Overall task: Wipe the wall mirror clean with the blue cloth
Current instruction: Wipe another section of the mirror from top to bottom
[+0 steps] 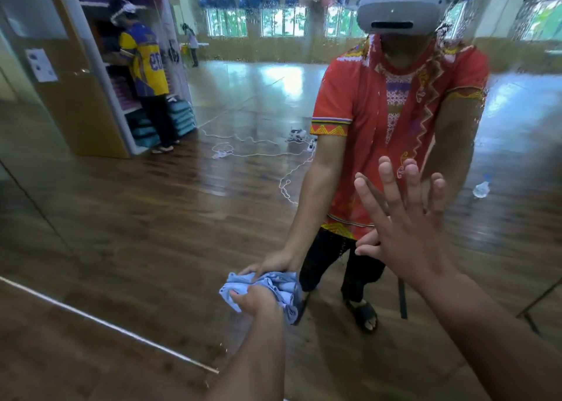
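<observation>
- The blue cloth (275,283) is bunched into a loose wad against the wall mirror (146,218). It sits low on the glass, not far above the mirror's bottom edge.
- My left hand (255,302) has its fingers curled tight round the wad. It meets its own reflection there, so I take the cloth to be touching the glass.
- The relation that matters: the droplets (453,20) and the run-down streaks I can see lie up from the grip and to its right, toward the top edge. Around the cloth itself I can make out little wet.
- From that I judge the next stroke has to carry the wad up the glass and rightward.
- My right hand (404,227) lies flat on the glass with straight, spread fingers and holds nothing. Its fingertips meet their reflected twins.
- That hand is up and right of the cloth and nearer the wet patch, but it is bare. It also sits about where I would run the upward sweep, so I would expect to shift it first.
- Beyond the hands the mirror shows a wooden floor (182,206).
</observation>
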`<action>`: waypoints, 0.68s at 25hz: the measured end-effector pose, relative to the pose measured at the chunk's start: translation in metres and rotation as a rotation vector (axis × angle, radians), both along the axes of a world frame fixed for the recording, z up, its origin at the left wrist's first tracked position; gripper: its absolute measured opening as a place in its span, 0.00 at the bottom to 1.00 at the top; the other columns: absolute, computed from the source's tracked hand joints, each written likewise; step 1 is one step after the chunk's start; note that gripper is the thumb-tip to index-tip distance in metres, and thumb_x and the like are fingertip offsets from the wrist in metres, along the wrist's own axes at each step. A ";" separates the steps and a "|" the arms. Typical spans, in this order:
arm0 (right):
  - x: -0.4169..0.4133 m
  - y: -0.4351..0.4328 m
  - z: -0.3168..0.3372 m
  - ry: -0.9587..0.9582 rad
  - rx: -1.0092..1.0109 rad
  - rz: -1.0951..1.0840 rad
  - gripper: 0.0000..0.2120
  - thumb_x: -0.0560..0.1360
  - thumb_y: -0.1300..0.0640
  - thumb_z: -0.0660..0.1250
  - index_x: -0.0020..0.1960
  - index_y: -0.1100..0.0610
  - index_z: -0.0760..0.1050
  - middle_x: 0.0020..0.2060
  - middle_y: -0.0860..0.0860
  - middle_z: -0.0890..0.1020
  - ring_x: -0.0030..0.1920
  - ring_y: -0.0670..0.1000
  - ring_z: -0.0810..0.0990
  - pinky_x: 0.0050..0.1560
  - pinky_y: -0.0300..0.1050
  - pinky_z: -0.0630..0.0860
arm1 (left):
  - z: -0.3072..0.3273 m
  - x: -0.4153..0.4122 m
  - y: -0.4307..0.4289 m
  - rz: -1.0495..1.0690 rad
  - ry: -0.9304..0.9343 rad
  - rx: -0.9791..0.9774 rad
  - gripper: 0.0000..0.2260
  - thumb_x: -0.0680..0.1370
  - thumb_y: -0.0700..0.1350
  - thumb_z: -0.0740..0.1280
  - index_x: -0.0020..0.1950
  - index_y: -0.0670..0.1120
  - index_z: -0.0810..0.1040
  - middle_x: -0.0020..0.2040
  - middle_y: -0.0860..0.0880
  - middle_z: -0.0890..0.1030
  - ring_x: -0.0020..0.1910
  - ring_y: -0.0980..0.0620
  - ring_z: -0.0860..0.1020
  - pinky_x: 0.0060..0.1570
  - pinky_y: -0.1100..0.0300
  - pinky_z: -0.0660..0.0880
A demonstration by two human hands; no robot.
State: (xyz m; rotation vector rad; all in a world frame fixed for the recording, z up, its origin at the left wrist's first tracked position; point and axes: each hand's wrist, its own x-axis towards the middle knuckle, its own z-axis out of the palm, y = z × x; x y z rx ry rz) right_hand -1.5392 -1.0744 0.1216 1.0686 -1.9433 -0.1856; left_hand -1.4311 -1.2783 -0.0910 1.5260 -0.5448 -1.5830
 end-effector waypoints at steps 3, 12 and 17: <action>0.002 0.000 0.001 0.000 0.000 -0.005 0.67 0.58 0.27 0.76 0.84 0.53 0.46 0.82 0.60 0.41 0.80 0.66 0.37 0.76 0.69 0.35 | 0.031 0.002 0.001 0.026 0.104 0.036 0.27 0.79 0.52 0.58 0.79 0.53 0.63 0.70 0.48 0.73 0.60 0.42 0.78 0.58 0.50 0.75; 0.016 0.003 0.009 -0.024 -0.042 0.050 0.66 0.57 0.33 0.80 0.84 0.53 0.51 0.83 0.59 0.46 0.82 0.65 0.45 0.78 0.72 0.45 | 0.162 0.002 0.030 -0.010 0.320 -0.392 0.29 0.75 0.40 0.60 0.77 0.52 0.65 0.71 0.46 0.75 0.65 0.44 0.78 0.68 0.45 0.73; 0.011 0.038 0.003 0.034 -0.111 0.116 0.57 0.63 0.38 0.79 0.83 0.55 0.55 0.82 0.59 0.53 0.81 0.64 0.51 0.77 0.72 0.51 | 0.221 -0.001 0.067 -0.135 0.185 -0.720 0.30 0.74 0.47 0.66 0.77 0.52 0.67 0.74 0.49 0.70 0.72 0.49 0.71 0.73 0.48 0.67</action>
